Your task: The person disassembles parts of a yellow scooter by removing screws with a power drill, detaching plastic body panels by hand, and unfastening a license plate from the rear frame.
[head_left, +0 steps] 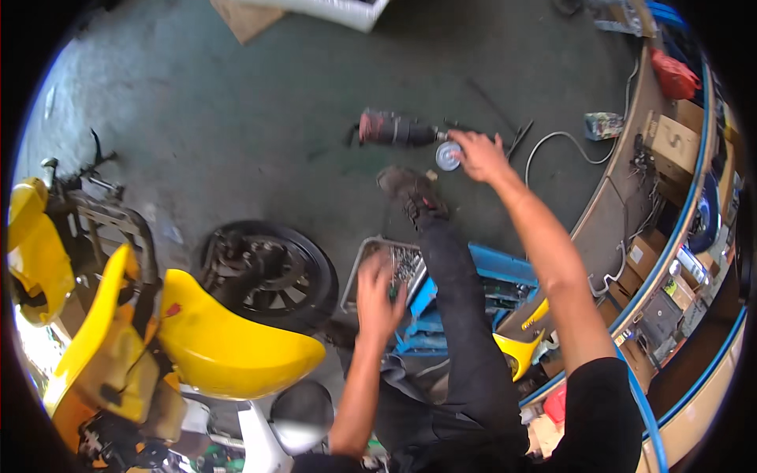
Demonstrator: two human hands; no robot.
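Observation:
My right hand (pixel 479 156) reaches out over the floor with its fingers spread. Its fingertips are at the front end of a dark and red power tool (pixel 398 128), which lies on its side. Beside the thumb is a small round clear disc (pixel 449 156); whether the thumb touches it I cannot tell. My left hand (pixel 378 298) is over the near left part of a metal tray (pixel 364 256) of small metal hardware (pixel 406 264). Its thumb stands apart, but motion smears the fingers, so anything in them cannot be made out.
A blue toolbox (pixel 501 268) stands by my leg, with my shoe (pixel 408 189) near the power tool. To the left lie a wheel with a tyre (pixel 272 272) and yellow body panels (pixel 233 339). Shelving with boxes (pixel 674 142) curves along the right; a pale cable (pixel 564 135) crosses the floor.

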